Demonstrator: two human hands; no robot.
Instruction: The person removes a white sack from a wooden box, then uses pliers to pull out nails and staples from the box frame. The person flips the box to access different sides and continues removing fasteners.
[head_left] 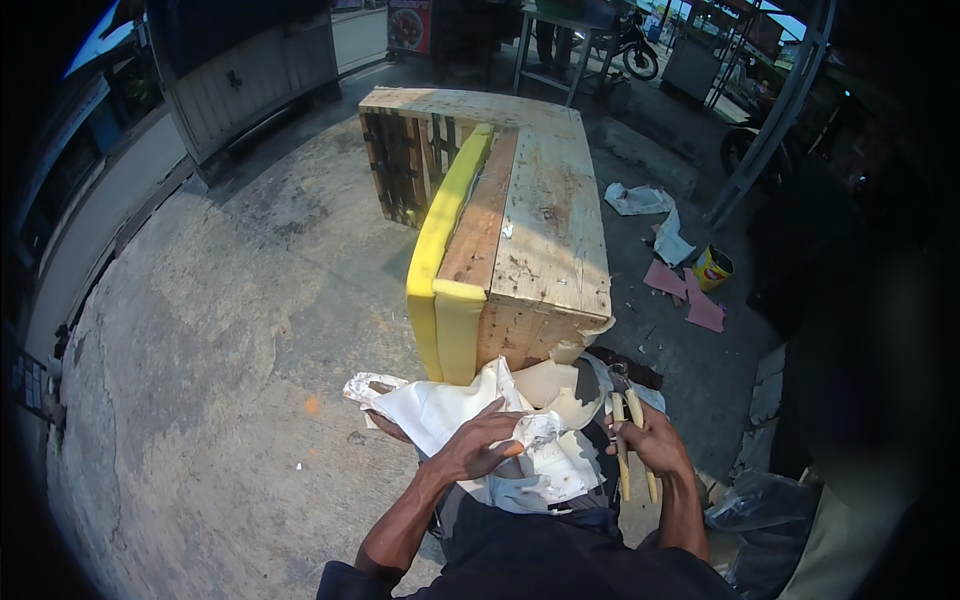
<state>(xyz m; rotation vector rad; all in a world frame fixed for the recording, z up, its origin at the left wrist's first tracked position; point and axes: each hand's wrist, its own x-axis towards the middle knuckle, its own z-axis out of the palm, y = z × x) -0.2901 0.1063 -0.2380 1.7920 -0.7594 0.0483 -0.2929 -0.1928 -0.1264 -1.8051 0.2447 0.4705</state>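
The cloth [555, 468] is touched by the left hand [480, 447]; whether it is pinched cannot be told. The cloth is spread between both hands, just beside the near end of the frame [548, 225]. Right of it, the pliers [635, 408] are grasped by the right hand [658, 445], their long axis directed away from the body.

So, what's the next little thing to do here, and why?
Probably ease the white fabric aside with the left hand, keeping the pliers in the right hand. The fabric lies bunched across the lap, close to the near end of the wooden frame, so shifting it should give the pliers clearer room there.
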